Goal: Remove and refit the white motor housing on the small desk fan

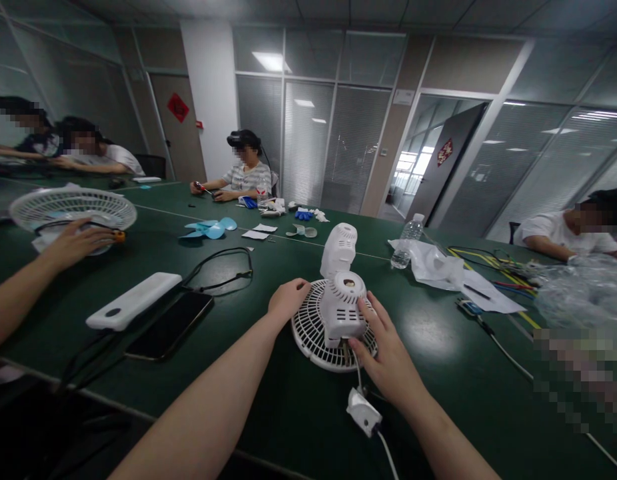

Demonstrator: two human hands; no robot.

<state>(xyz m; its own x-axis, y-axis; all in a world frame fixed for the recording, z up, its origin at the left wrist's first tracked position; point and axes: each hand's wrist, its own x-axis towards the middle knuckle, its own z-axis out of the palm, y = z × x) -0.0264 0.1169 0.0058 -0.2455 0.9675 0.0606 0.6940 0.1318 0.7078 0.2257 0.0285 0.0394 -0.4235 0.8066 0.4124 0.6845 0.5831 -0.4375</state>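
Note:
In front of me a small white fan lies with its round grille down on the green table. Its slotted motor housing points up, with a round opening in its top. My left hand has its fingers curled on the left rim of the grille. Against the right side of the housing, my right hand presses its fingers and thumb, the thumb low near the cord. Just behind the housing rises a white vented plastic piece; whether it is joined on is unclear. A white cord runs to an inline switch box.
Left are a white power bank, a phone and a person's hand by another grille. Blue fan blades lie farther back. Right are a water bottle, papers and cables. Other people sit around the table.

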